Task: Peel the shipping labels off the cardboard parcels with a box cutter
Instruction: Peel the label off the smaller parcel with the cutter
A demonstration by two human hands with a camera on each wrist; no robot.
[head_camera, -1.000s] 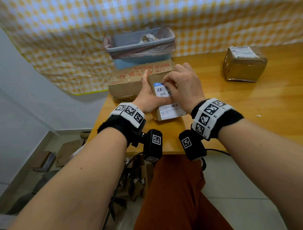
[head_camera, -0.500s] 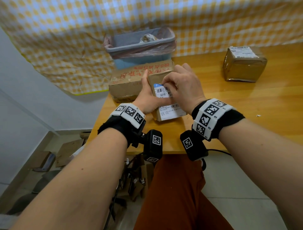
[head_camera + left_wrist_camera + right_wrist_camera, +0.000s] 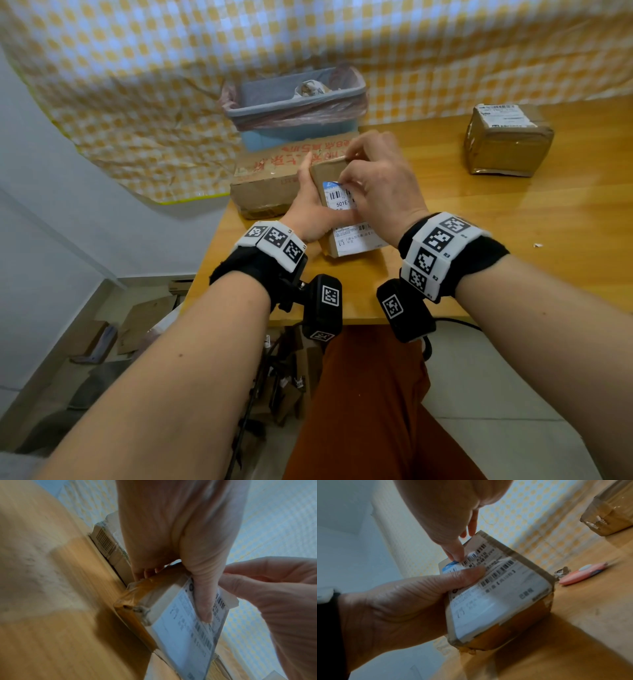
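Observation:
A small taped cardboard parcel (image 3: 325,171) stands tilted on the wooden table (image 3: 513,222), its white shipping label (image 3: 356,236) facing me. My left hand (image 3: 308,205) grips the parcel from the left, thumb (image 3: 462,577) across the label and fingers behind. My right hand (image 3: 346,181) pinches the label's blue top corner (image 3: 452,564) with curled fingertips (image 3: 456,555); in the left wrist view that edge of the label (image 3: 229,600) is lifted off the cardboard. A pink box cutter (image 3: 583,574) lies on the table to the parcel's right, in no hand. It does not show in the head view.
A larger flat cardboard box (image 3: 267,178) lies just behind the parcel, with a blue lined bin (image 3: 294,102) behind that. A taped parcel with a label (image 3: 507,140) sits at the far right. The table's front edge (image 3: 359,320) is near my wrists. Checked cloth covers the wall.
My right fingertips have shifted slightly at the label's top corner. The parcel and my left hand have stayed almost still.

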